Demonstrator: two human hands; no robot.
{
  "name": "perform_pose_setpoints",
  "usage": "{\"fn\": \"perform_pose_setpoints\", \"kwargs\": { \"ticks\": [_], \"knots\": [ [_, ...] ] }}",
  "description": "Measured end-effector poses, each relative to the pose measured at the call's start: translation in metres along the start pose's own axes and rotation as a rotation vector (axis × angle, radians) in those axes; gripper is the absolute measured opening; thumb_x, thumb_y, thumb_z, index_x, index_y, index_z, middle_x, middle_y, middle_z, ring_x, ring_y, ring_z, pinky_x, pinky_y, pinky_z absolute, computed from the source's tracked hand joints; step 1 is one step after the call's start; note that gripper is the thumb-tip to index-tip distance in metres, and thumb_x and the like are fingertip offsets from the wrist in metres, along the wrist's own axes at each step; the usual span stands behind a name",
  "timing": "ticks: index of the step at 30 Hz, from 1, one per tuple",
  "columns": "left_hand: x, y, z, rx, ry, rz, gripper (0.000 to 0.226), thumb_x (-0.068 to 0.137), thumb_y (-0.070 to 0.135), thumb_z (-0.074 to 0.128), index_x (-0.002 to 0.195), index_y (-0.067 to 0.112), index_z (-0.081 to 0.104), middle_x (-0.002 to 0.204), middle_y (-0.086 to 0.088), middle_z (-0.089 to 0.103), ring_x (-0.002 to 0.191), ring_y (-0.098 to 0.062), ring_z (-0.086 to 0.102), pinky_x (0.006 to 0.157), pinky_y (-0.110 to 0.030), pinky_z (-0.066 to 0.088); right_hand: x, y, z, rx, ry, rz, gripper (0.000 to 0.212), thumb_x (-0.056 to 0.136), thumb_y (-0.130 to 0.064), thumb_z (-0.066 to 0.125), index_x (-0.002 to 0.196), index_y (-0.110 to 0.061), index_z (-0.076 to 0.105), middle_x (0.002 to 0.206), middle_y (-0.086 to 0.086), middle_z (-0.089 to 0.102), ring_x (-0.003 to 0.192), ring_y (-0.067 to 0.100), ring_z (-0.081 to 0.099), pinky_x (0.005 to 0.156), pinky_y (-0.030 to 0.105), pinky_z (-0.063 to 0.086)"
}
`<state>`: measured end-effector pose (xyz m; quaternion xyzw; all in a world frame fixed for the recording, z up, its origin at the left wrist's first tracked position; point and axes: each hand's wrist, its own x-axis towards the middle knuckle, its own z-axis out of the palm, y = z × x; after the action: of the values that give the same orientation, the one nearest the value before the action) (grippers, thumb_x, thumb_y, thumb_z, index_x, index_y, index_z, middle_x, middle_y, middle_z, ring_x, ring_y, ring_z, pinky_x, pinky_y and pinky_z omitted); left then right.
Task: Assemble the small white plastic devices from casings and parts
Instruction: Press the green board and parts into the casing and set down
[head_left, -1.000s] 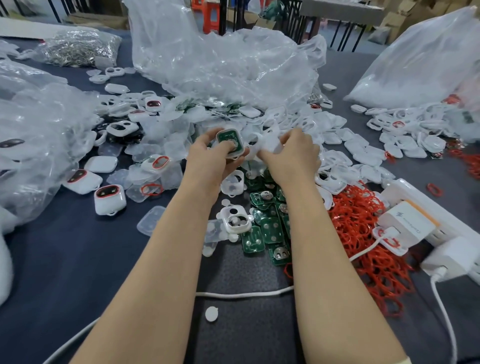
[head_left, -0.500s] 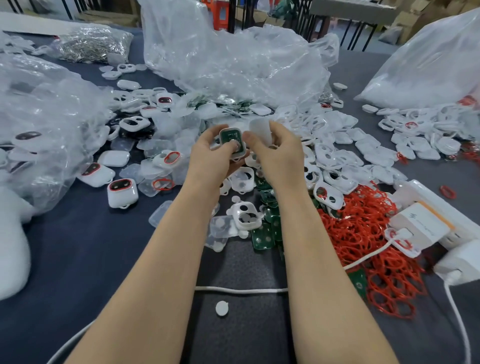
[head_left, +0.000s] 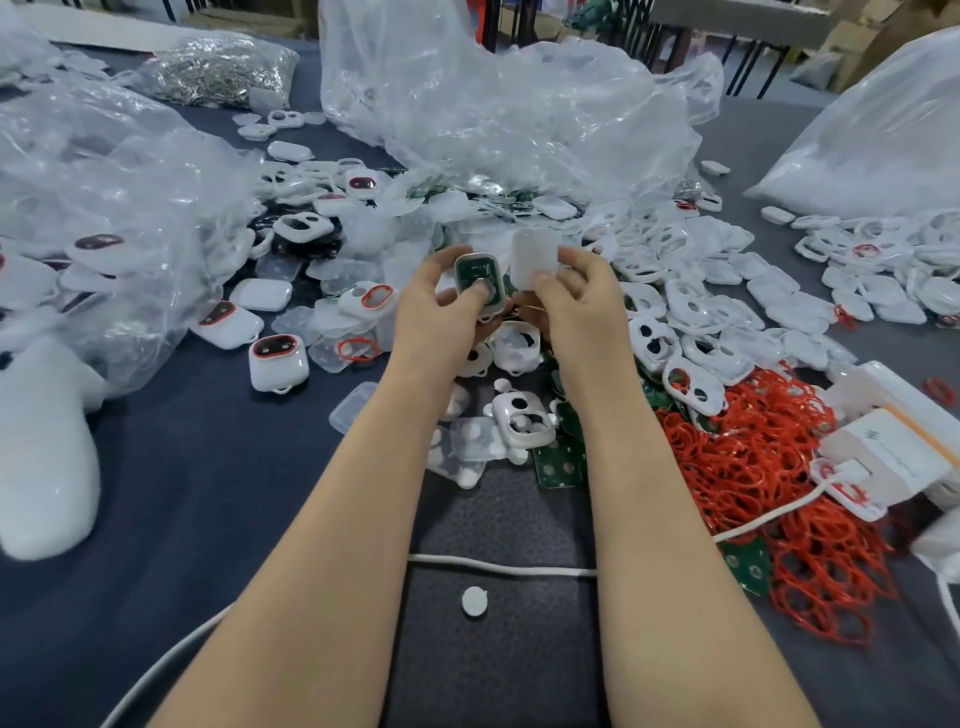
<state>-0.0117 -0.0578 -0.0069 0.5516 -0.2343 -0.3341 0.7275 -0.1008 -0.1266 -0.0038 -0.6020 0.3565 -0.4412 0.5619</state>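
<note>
White cover (head_left: 535, 257) sits pinched in right hand (head_left: 574, 301), just right of board-filled casing (head_left: 479, 283) gripped by left hand (head_left: 439, 312). Both long axes upright; I expect a leftward mating.

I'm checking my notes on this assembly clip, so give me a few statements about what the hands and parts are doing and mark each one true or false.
1. The left hand holds a casing with a green circuit board inside. True.
2. The right hand holds nothing. False: it pinches a white cover.
3. The white cover is snapped onto the casing. False: it is held beside the casing, not fitted on.
4. A pile of red rings lies right of the arms. True.
5. A small white disc lies between the forearms. True.
</note>
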Motion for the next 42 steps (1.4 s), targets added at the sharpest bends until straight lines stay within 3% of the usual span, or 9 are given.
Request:
{"fn": "perform_pose_setpoints", "kwargs": {
  "ticks": [5,8,16,21,26,31,35,38,42],
  "knots": [
    [0.001,0.002,-0.001,-0.058,0.001,-0.045,0.023,0.097,0.004,0.047,0.111,0.021,0.056,0.091,-0.005,0.066,0.075,-0.013,0.069,0.071,-0.024,0.059,0.000,-0.006,-0.005,0.226,-0.038,0.066,0.019,0.097,0.000,0.044,0.110,-0.012,0.051,0.098,0.010,0.052,0.066,0.013,0.069,0.061,0.024,0.057],
    [0.001,0.004,-0.001,-0.140,-0.004,-0.103,0.017,0.101,0.012,0.042,0.099,0.021,0.057,0.099,-0.010,0.066,0.077,-0.019,0.071,0.072,-0.029,0.059,0.002,-0.007,-0.009,0.187,-0.034,0.031,0.025,0.097,0.000,0.044,0.110,-0.016,0.058,0.097,0.011,0.048,0.062,0.008,0.063,0.059,0.020,0.053],
    [0.002,0.001,-0.003,-0.056,-0.024,-0.098,0.006,0.099,0.015,0.049,0.098,0.019,0.054,0.101,-0.013,0.068,0.080,-0.023,0.072,0.072,-0.030,0.059,0.006,-0.003,-0.011,0.190,0.077,0.044,0.017,0.092,-0.003,0.057,0.106,-0.012,0.054,0.078,0.003,0.060,0.059,0.009,0.056,0.056,0.017,0.048],
    [0.002,0.005,0.000,-0.108,-0.012,-0.178,0.022,0.103,0.027,0.040,0.106,0.013,0.056,0.102,-0.019,0.069,0.071,-0.023,0.072,0.065,-0.029,0.060,0.000,-0.010,-0.013,0.139,-0.046,-0.003,0.022,0.093,-0.004,0.056,0.093,-0.025,0.064,0.080,0.000,0.055,0.063,0.008,0.053,0.053,0.018,0.047],
    [0.002,0.007,0.002,-0.055,-0.058,-0.251,0.031,0.102,0.028,0.039,0.120,0.010,0.057,0.103,-0.020,0.069,0.078,-0.026,0.072,0.066,-0.029,0.060,-0.006,-0.016,-0.011,-0.076,-0.193,-0.091,0.019,0.094,-0.004,0.054,0.098,-0.018,0.066,0.080,-0.004,0.062,0.054,-0.005,0.054,0.049,0.011,0.043],
    [0.001,0.006,0.002,-0.042,-0.072,-0.244,0.029,0.103,0.026,0.040,0.116,0.011,0.060,0.109,-0.018,0.067,0.079,-0.021,0.070,0.065,-0.027,0.058,-0.006,-0.014,-0.009,-0.276,-0.214,-0.157,0.018,0.094,-0.008,0.056,0.099,-0.022,0.066,0.090,-0.008,0.064,0.080,0.002,0.058,0.064,0.009,0.047],
    [-0.001,0.007,0.002,-0.044,-0.087,-0.227,0.024,0.103,0.022,0.039,0.105,0.015,0.061,0.104,-0.013,0.068,0.070,-0.016,0.070,0.064,-0.025,0.058,-0.005,-0.012,-0.008,-0.313,-0.198,-0.179,0.018,0.093,-0.010,0.057,0.098,-0.025,0.066,0.086,-0.015,0.060,0.067,0.000,0.050,0.064,0.012,0.045],
    [-0.003,0.007,0.002,-0.060,-0.119,-0.212,0.025,0.103,0.015,0.037,0.097,0.017,0.060,0.096,-0.009,0.068,0.065,-0.012,0.070,0.063,-0.025,0.057,-0.003,-0.009,-0.007,-0.317,-0.191,-0.187,0.019,0.093,-0.010,0.056,0.101,-0.024,0.067,0.099,-0.003,0.063,0.073,0.006,0.056,0.066,0.014,0.048],
    [-0.003,0.006,0.001,-0.039,-0.170,-0.185,0.023,0.103,0.012,0.037,0.112,0.014,0.058,0.101,-0.008,0.066,0.070,-0.011,0.070,0.064,-0.022,0.056,0.000,-0.004,-0.007,-0.358,-0.184,-0.165,0.022,0.095,-0.017,0.055,0.110,-0.027,0.068,0.120,0.011,0.058,0.101,0.021,0.060,0.090,0.033,0.052]
  ]
}}
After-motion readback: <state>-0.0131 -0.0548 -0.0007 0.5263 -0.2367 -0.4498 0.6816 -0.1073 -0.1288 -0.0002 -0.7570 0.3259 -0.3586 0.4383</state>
